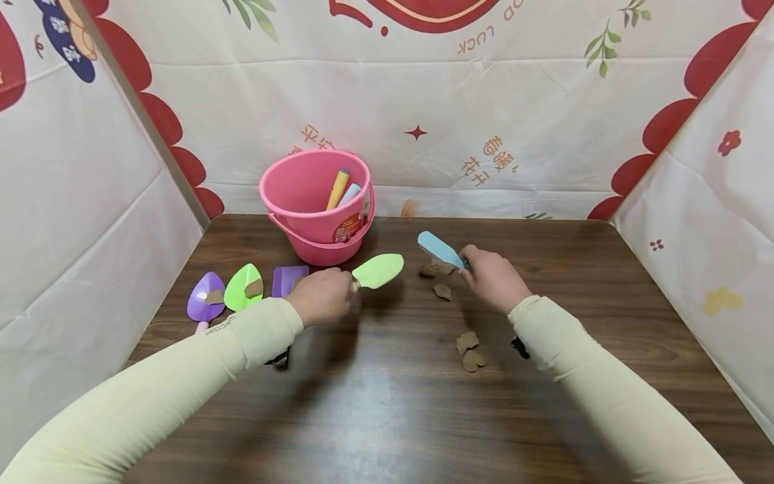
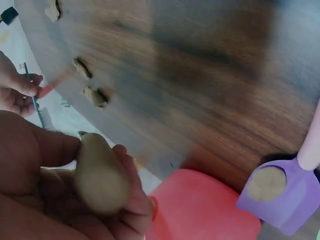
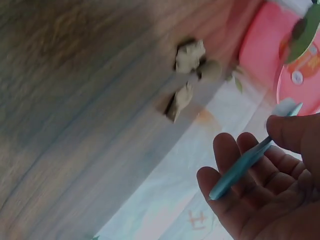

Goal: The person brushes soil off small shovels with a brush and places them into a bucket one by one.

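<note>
My left hand (image 1: 323, 297) grips the handle of a light green toy shovel (image 1: 379, 270), its blade held above the table and pointing right. In the left wrist view the rounded beige end of the handle (image 2: 102, 175) sticks out between thumb and fingers. My right hand (image 1: 494, 277) pinches a light blue brush (image 1: 437, 247) with short bristles facing down. Below the brush lie thin brown pieces (image 1: 442, 291), with the brush overlapping some of them in the head view. Nearer me rest a jagged brown piece (image 1: 467, 341) and a heart-shaped one (image 1: 474, 361).
A pink bucket (image 1: 314, 252) stands at the back left, with yellow (image 1: 338, 188) and light blue (image 1: 350, 194) handles inside. Left of it a purple shovel (image 1: 198, 306), a green shovel (image 1: 242, 279) and a squarer purple shovel (image 1: 284, 279) each bear a brown piece. Printed cloth (image 1: 423, 101) walls the table.
</note>
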`<action>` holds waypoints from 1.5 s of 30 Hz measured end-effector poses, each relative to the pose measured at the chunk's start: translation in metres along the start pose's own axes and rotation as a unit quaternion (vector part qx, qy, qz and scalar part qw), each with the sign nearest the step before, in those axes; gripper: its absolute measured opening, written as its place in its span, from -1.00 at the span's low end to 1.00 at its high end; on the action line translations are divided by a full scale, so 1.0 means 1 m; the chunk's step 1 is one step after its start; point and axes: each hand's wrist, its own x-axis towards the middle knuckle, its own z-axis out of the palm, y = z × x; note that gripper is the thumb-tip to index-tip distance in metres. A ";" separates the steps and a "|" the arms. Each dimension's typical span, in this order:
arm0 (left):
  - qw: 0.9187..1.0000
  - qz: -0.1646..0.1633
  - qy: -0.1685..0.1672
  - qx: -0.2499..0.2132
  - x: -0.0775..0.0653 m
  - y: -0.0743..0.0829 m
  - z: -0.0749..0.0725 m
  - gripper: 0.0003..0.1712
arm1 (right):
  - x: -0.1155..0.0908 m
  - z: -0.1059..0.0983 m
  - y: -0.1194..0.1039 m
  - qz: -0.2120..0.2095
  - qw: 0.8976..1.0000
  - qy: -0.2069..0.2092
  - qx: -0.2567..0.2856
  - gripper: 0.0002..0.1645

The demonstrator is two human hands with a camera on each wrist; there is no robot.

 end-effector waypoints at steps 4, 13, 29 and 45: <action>1.000 -0.015 -0.005 -0.015 0.001 -0.006 0.001 -0.82 | -0.001 -0.005 0.009 0.017 1.000 -0.002 0.012 -0.75; 0.991 -0.033 0.037 -0.122 0.006 -0.015 0.006 -0.73 | -0.003 -0.008 0.019 0.023 0.999 -0.006 0.021 -0.67; 0.999 -0.017 0.031 -0.004 0.004 -0.011 0.011 -0.57 | -0.006 -0.007 -0.005 -0.022 0.999 -0.005 0.030 -0.75; 0.999 0.017 0.016 -0.038 0.000 -0.002 0.013 -0.76 | -0.016 0.007 -0.051 -0.112 0.994 -0.007 -0.004 -0.81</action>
